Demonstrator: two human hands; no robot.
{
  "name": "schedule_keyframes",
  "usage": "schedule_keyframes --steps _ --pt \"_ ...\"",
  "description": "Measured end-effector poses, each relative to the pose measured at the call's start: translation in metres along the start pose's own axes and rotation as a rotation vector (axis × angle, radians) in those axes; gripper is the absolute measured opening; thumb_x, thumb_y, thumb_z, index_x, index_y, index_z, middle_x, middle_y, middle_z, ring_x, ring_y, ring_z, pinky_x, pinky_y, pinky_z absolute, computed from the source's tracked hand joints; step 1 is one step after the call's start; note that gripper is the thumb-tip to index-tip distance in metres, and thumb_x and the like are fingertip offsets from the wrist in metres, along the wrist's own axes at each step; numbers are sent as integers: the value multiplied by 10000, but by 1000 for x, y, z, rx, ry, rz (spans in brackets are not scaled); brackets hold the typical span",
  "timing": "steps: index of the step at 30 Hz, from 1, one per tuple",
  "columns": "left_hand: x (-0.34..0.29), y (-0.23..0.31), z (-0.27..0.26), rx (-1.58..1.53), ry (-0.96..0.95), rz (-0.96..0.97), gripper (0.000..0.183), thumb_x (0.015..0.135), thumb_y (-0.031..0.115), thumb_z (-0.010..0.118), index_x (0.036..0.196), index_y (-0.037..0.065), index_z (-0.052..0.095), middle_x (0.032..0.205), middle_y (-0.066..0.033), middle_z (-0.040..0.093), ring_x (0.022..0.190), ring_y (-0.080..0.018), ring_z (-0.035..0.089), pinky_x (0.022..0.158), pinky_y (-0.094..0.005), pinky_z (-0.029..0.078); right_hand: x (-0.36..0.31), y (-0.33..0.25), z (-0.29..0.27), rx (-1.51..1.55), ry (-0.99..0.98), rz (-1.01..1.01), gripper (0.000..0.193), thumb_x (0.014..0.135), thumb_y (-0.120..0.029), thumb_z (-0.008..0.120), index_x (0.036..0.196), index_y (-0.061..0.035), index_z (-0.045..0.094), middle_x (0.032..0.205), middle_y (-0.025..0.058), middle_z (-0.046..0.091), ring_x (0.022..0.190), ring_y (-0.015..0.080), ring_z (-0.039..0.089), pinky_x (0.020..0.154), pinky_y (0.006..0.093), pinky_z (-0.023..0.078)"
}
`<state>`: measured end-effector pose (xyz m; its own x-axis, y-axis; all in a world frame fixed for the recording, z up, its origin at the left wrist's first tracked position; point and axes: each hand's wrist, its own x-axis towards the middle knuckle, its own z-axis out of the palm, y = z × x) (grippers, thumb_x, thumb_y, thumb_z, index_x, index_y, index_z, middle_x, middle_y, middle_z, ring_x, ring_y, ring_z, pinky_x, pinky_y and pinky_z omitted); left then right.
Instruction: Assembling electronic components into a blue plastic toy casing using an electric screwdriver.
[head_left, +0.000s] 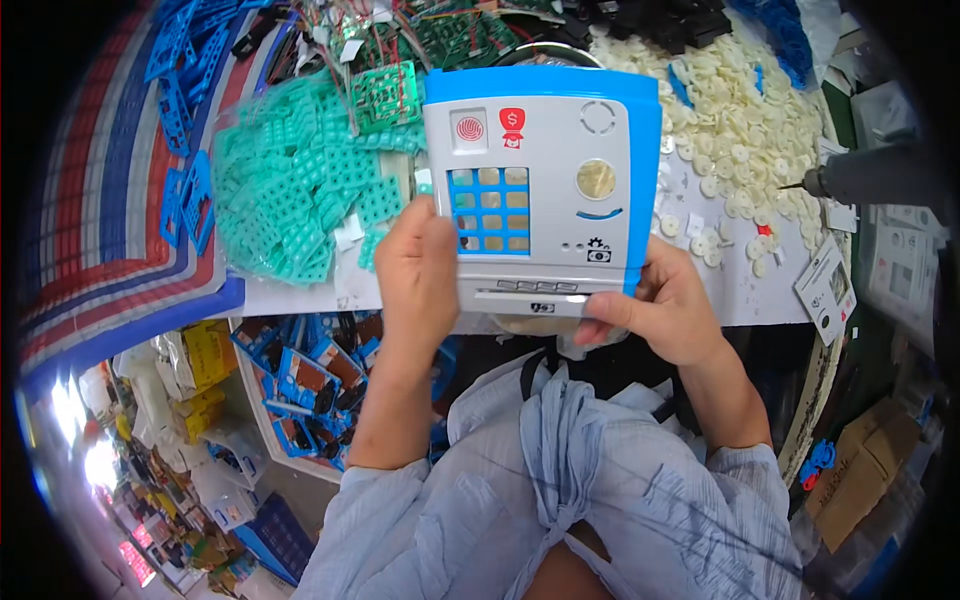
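Blue-and-white panel (555, 190) gripped from both sides

The panel sits between the left hand (415, 275), clamped on its lower left edge, and the right hand (668, 305), clamped on its lower right corner; a red fingerprint icon (469, 129) marks its upper left; teal keypads (300, 190) lie to its left, cream discs (735, 140) right.

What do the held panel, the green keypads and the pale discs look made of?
Panel: apparently hard plastic, smooth satin white and blue, judging by its even colour and crisp openings.
Green keypads: probably rubber or soft plastic (can't tell which), low sheen, from their repeated moulded shapes.
Pale discs: likely plastic, cream and fairly matte, with uniform moulded shapes.
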<state>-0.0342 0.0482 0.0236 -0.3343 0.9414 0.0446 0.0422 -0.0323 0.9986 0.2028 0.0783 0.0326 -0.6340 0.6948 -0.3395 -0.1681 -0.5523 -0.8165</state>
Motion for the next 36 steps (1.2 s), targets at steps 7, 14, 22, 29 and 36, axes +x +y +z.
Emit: schedule_keyframes --steps 7,14,22,29,36 --pt "4 17 0 -23 -54 64 412 1106 334 433 1161 -23 632 1037 -82 700 909 -102 636 809 -265 512 1 -10 7 -258 56 -326 451 933 -89 742 1330 21 559 1089 92 717 923 84 672 788 233 551" --pt "-9 20 7 -38 -47 104 390 1101 295 454 1153 -42 643 988 -70 711 879 -94 635 790 -252 503 8 -24 15 -93 123 -361 365 961 -96 710 1262 54 569 1064 89 715 886 92 677 759 245 568" --pt "0 27 7 6 49 259 460 1085 380 489 1000 -25 689 894 -49 694 791 -76 598 704 -230 481 7 -30 18 -97 107 -452 379 922 -63 746 1234 58 568 1129 106 697 941 127 692 792 274 580" --pt "18 44 -12 159 -88 603 794 992 682 422 1104 -65 667 1063 -150 694 915 -212 668 821 -330 532 1 -64 1 -818 90 -909 300 831 -74 812 1025 -11 593 1061 138 721 908 206 712 771 311 579" --pt "36 45 -20 -642 -555 -680 998 941 824 294 1394 -36 519 1156 -165 695 1018 -256 685 930 -430 557 -7 -82 -12 -1339 -245 -1320 168 811 -143 707 769 -93 552 1084 206 725 988 401 687 796 474 595"
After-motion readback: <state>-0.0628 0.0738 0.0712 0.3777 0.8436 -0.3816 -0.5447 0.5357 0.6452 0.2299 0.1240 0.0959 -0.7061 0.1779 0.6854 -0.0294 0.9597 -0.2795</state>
